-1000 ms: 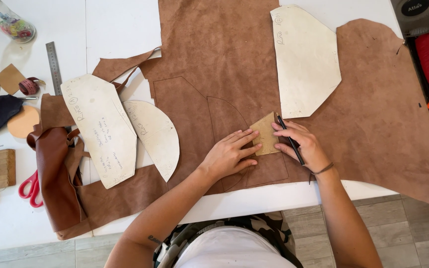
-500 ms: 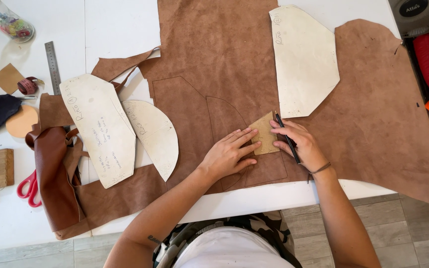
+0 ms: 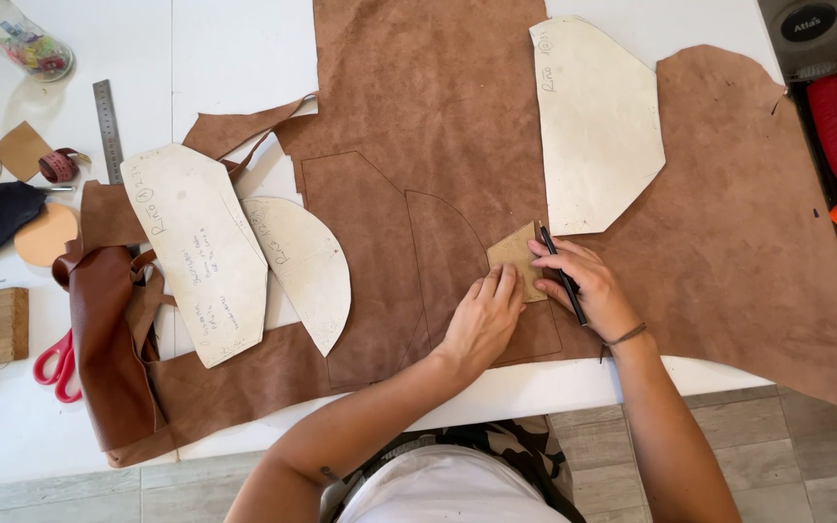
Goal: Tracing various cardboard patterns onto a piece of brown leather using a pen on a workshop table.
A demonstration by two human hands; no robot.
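Left hand lies flat, fingers together, pressing the small tan template onto the brown suede hide near the table's front edge. Right hand, fingers clamped on a dark pen, sits just right of the template; pen axis runs along its right edge, tip at the upper corner.

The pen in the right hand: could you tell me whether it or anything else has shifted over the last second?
Barely. The right hand keeps its grip on the pen beside the small cardboard template, and the left hand stays pressed on it. The leather and paper patterns lie as before.
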